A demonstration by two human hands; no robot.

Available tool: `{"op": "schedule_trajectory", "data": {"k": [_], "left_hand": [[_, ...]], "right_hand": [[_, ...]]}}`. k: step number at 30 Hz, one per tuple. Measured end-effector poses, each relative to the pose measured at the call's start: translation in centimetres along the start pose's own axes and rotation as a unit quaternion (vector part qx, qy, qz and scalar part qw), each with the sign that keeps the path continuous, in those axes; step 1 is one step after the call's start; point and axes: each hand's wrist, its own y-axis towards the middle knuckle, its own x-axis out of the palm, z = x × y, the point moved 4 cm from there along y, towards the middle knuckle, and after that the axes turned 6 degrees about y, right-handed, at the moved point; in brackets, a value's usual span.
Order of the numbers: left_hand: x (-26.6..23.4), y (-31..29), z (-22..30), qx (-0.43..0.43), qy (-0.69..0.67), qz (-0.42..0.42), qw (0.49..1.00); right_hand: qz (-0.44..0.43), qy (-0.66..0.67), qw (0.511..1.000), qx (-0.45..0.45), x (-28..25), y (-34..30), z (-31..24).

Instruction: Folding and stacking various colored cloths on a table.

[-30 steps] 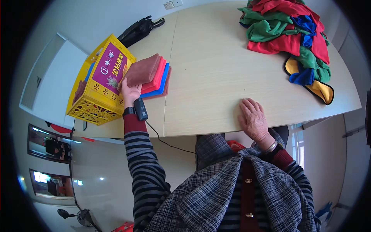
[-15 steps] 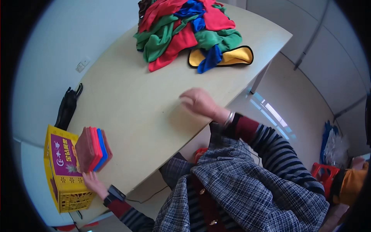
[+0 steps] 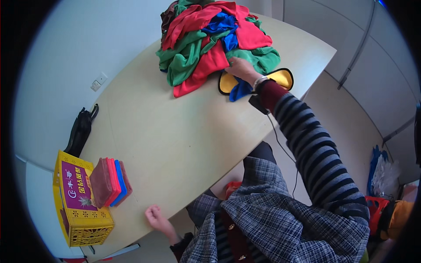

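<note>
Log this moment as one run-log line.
right hand: at heaped cloths, grip unclear | left hand: curled, by near edge of table | folded cloths: stacked beside yellow crate

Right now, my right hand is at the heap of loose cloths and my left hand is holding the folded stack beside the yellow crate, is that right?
Not quite: the head view shows your left hand apart from the folded stack, curled near the edge of the table. Your right hand is at the heap, and the stack is beside the yellow crate.
</note>
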Motion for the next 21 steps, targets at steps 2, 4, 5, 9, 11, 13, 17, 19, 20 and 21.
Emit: {"op": "schedule_trajectory", "data": {"k": [2, 4, 5, 9, 11, 13, 17, 19, 20, 21], "left_hand": [[2.9, -1.6, 1.3, 0.063, 0.103, 0.006, 0.993], [4.2, -2.1, 2.1, 0.100, 0.142, 0.025, 0.984], [4.4, -2.2, 2.5, 0.131, 0.187, 0.042, 0.973], [4.8, -2.1, 3.8, 0.204, 0.251, 0.060, 0.944], [5.1, -2.3, 4.0, 0.223, 0.258, 0.057, 0.938], [4.7, -2.3, 3.9, 0.220, 0.261, 0.068, 0.938], [5.1, -2.2, 3.9, 0.221, 0.250, 0.068, 0.940], [4.7, -2.0, 3.6, 0.220, 0.251, 0.069, 0.940], [4.5, -1.9, 3.7, 0.235, 0.254, 0.069, 0.936], [4.0, -2.2, 3.6, 0.246, 0.261, 0.070, 0.931]], "right_hand": [[-0.048, -0.010, 0.992, 0.115, 1.9, 2.4, 2.7], [-0.070, -0.011, 0.984, 0.164, 3.5, 3.7, 4.2], [-0.036, 0.101, 0.969, 0.223, 4.4, 3.5, 4.9], [0.024, 0.301, 0.904, 0.301, 5.6, 3.9, 5.6], [0.010, 0.270, 0.931, 0.247, 5.0, 4.3, 5.1], [-0.020, 0.298, 0.932, 0.204, 5.2, 3.8, 1.8], [-0.108, 0.323, 0.939, 0.037, 4.4, 1.8, -4.7], [-0.182, 0.275, 0.941, -0.076, 5.4, -1.4, -8.1], [-0.211, 0.250, 0.938, -0.117, 5.8, -3.8, -10.3], [-0.256, 0.235, 0.927, -0.144, 6.4, -6.7, -13.0]]}}
